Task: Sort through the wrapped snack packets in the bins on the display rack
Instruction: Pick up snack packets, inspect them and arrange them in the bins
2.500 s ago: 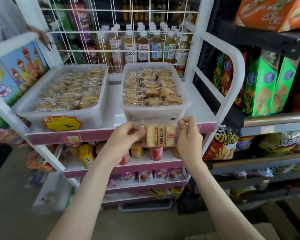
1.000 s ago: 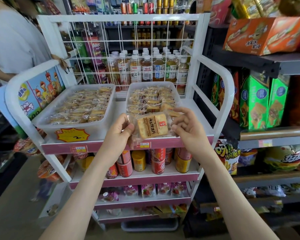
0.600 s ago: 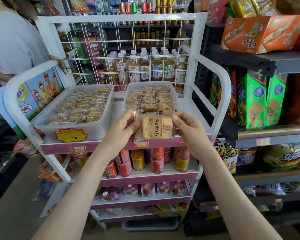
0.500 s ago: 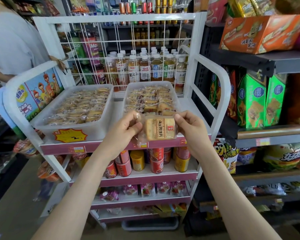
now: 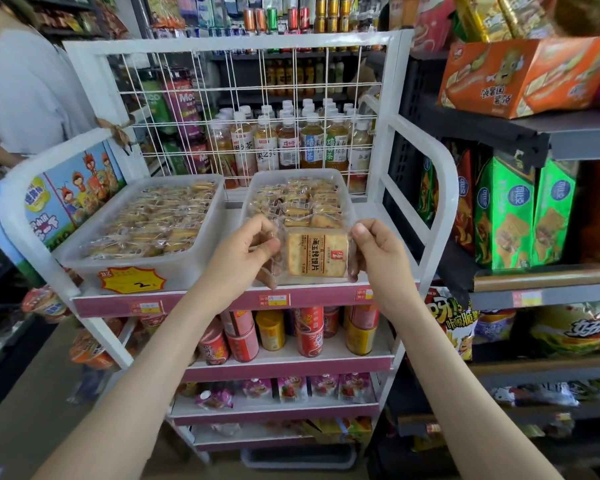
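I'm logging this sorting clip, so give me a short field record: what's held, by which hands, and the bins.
held item: snack packet, label facing the camera
left hand: pinches the packet's left edge
right hand: pinches the packet's right edge
packet position: in front of the right bin
left bin: filled with packets, yellow price tag on front

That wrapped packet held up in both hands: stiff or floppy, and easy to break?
The snack packet probably stays flat: a stiff-looking square biscuit fills it. Likely light, since the left hand and right hand hold it by pinching just the clear wrapper ends. Squeezed, the biscuit might crack.
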